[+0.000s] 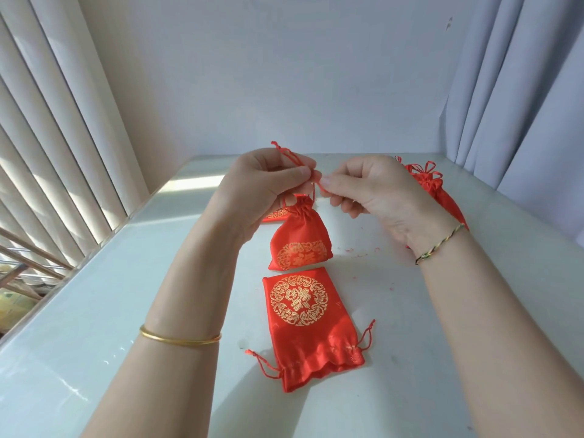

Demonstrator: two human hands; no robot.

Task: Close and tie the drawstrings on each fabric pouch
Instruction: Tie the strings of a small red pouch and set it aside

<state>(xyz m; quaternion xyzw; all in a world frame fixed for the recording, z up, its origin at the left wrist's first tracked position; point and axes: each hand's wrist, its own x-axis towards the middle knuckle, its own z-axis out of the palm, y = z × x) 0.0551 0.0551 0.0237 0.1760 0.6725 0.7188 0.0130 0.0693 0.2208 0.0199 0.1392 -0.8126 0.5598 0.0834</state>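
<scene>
Left hand (262,184) and right hand (373,191), fingers curled, each pinch the red drawstrings (317,184) at frame centre. We see their cinched pouch (300,238) just below, over the white surface (126,295); an open pouch (303,327) lies flat at lower centre, tied pouches (433,181) at right.

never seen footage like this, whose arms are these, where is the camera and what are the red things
There is no machine here: a person works with bare hands, and the single picture comes from a camera worn on their head, looking down. The left hand and right hand each pinch the red drawstrings of a small red pouch with a gold pattern, its mouth gathered shut. On the white table, nearer the person, lies a flat pouch with loose strings. Behind the right hand sit tied pouches, and another pouch peeks out behind the left hand.
</scene>
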